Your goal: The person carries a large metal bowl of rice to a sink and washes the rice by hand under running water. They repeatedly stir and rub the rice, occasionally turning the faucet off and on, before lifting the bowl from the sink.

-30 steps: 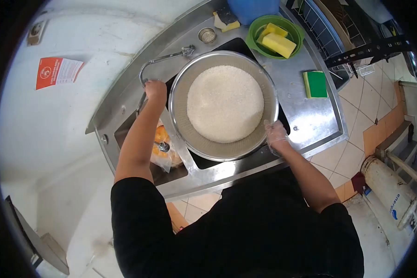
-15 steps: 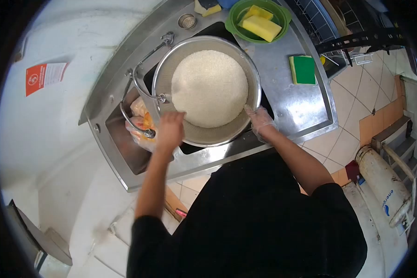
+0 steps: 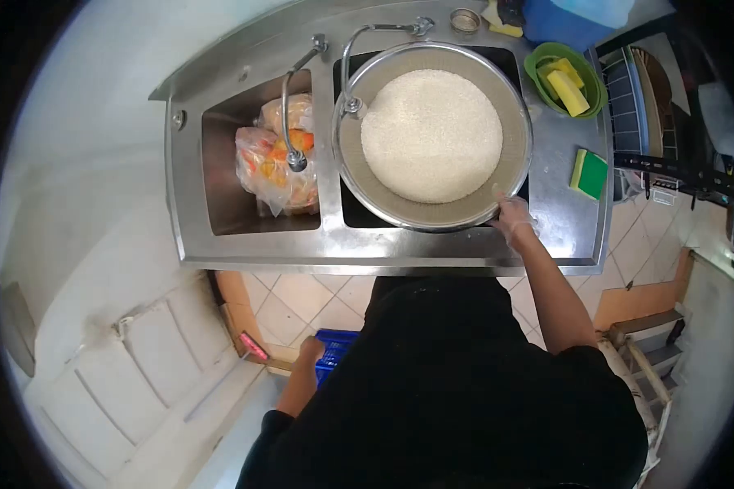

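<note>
A large round metal bowl (image 3: 349, 167) filled with white rice (image 3: 432, 134) sits over the right basin of the steel sink. My right hand (image 3: 514, 220), in a clear plastic glove, grips its lower right rim with the thumb on the inside. Down below the counter, beside my body, is my left hand (image 3: 311, 349), next to a blue plastic crate (image 3: 334, 350); its fingers are mostly hidden. One faucet (image 3: 351, 77) reaches over the bowl's left side.
Clear bags of food (image 3: 277, 163) lie in the left basin (image 3: 220, 163) under a second faucet (image 3: 287, 106). To the right are a green bowl (image 3: 538, 61) with yellow sponges and a green-yellow sponge (image 3: 590, 174). A metal strainer cup (image 3: 465, 20) stands at the back.
My left hand has left the bowl's left side and dropped below the counter by the blue crate. My right hand stays on the rim. The view has turned, showing more of the left basin.
</note>
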The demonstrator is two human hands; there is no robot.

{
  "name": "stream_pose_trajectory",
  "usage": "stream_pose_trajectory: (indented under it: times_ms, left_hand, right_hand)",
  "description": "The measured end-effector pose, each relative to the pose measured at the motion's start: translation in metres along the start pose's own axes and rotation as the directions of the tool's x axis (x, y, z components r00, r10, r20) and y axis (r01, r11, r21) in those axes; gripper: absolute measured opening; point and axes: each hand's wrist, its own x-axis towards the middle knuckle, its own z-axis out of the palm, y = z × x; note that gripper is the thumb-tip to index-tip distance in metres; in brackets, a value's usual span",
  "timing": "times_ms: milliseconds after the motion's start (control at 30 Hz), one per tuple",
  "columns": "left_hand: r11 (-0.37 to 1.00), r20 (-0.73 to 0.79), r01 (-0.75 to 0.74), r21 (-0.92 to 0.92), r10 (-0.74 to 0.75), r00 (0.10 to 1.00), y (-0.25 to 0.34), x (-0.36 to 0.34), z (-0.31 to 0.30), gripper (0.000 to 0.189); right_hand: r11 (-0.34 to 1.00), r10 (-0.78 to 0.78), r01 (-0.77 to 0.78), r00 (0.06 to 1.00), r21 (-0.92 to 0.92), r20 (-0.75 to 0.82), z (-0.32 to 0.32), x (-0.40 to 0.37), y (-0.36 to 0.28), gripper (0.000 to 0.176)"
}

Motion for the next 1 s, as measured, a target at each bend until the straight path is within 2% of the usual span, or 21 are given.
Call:
stream_pose_trajectory:
  times_ms: [33,67,133,200,267,300,333,367,433,500,533,600,633,667,700,733,767,800,833,867,1000]
  left_hand:
    - [0.994,0.186,0.060,-0.090,-0.042,0.982,0.006,-0.007,0.003,0.028]
    - [0.980,0.363,0.144,-0.139,-0.085,0.928,0.013,-0.022,-0.006,0.029]
    - [0.961,0.539,0.220,-0.170,-0.096,0.837,0.022,-0.038,-0.021,0.032]
    - [0.768,0.606,0.064,-0.637,0.447,0.658,0.040,-0.032,-0.040,0.033]
    - [0.790,0.295,-0.497,-0.360,0.602,0.742,0.057,-0.013,-0.057,0.025]
    - [0.773,0.117,-0.626,-0.104,0.635,0.764,0.071,-0.011,-0.071,0.024]
    - [0.791,-0.109,-0.594,0.145,0.610,0.785,0.091,-0.033,-0.093,0.026]
    - [0.687,-0.265,-0.727,0.001,0.701,0.662,0.100,-0.035,-0.115,0.031]
    - [0.397,-0.487,-0.904,-0.158,0.765,0.421,0.098,-0.011,-0.139,0.040]
    - [0.310,-0.459,-0.885,-0.348,0.767,0.449,0.078,0.007,-0.161,0.032]
    - [0.332,-0.420,-0.845,-0.419,0.755,0.504,0.065,0.012,-0.168,0.027]
    - [0.079,-0.133,-0.273,-0.959,0.723,0.678,0.030,0.018,-0.168,0.019]
    - [-0.152,-0.092,0.097,-0.984,0.885,0.457,-0.001,0.061,-0.125,0.020]
    - [-0.143,-0.044,0.511,-0.847,0.979,0.200,-0.031,0.103,-0.082,0.022]
    - [-0.065,-0.022,0.704,-0.707,0.997,0.069,-0.050,0.125,-0.037,0.023]
    - [-0.194,0.024,0.519,-0.833,0.923,0.384,-0.063,0.134,-0.005,0.023]
    - [-0.047,0.044,0.107,-0.993,0.700,0.712,-0.069,0.135,0.021,0.024]
    - [0.426,0.005,-0.208,-0.881,0.447,0.894,-0.072,0.133,0.043,0.024]
    - [0.670,-0.048,-0.257,-0.697,0.313,0.948,-0.079,0.132,0.061,0.025]
    - [0.765,-0.082,-0.258,-0.590,0.261,0.962,-0.081,0.133,0.075,0.026]
    - [0.942,-0.185,-0.162,-0.293,0.110,0.977,-0.091,0.139,0.120,0.029]
  right_hand:
    - [0.999,-0.031,0.031,0.999,-0.045,-0.016,-0.001,-0.008,-0.010,0.058]
    - [0.953,-0.080,0.077,0.997,-0.292,0.003,-0.005,-0.013,-0.017,0.054]
    - [0.729,-0.191,0.187,0.979,-0.659,0.066,-0.026,-0.009,-0.010,0.048]
    - [0.398,-0.337,0.277,0.931,-0.875,0.142,-0.056,0.012,0.011,0.044]
    - [0.540,-0.672,0.411,0.736,-0.734,-0.083,-0.028,-0.007,0.010,0.040]
    - [0.558,-0.706,0.448,0.699,-0.699,-0.116,-0.002,-0.030,0.003,0.037]
    - [0.633,-0.660,0.497,0.747,-0.593,-0.078,0.019,-0.050,0.005,0.036]
    - [0.701,-0.618,0.533,0.786,-0.474,-0.031,0.039,-0.069,0.009,0.035]
    - [0.665,-0.508,0.512,0.844,-0.545,0.173,0.081,-0.112,0.016,0.031]
    - [0.601,-0.579,0.600,0.782,-0.528,0.230,0.098,-0.124,0.058,0.027]
    - [0.602,-0.593,0.593,0.780,-0.534,0.198,0.100,-0.138,0.066,0.027]
    - [0.657,-0.535,0.551,0.822,-0.515,0.196,0.099,-0.165,0.076,0.024]
    - [0.685,-0.557,0.558,0.815,-0.468,0.158,0.092,-0.167,0.087,0.025]
    - [0.688,-0.563,0.558,0.814,-0.464,0.143,0.081,-0.165,0.096,0.025]
    - [0.707,-0.533,0.505,0.840,-0.494,0.096,0.066,-0.159,0.103,0.026]
    - [0.727,-0.502,0.450,0.864,-0.518,0.047,0.053,-0.154,0.110,0.027]
    - [0.755,-0.499,0.437,0.866,-0.489,0.004,0.041,-0.150,0.114,0.028]
    - [0.758,-0.504,0.438,0.863,-0.484,-0.008,0.033,-0.151,0.113,0.028]
    - [0.797,-0.491,0.414,0.868,-0.439,-0.073,0.025,-0.152,0.109,0.026]
    - [0.829,-0.477,0.397,0.869,-0.394,-0.129,0.020,-0.151,0.101,0.023]
    - [0.861,-0.453,0.372,0.871,-0.347,-0.191,0.011,-0.133,0.073,0.017]
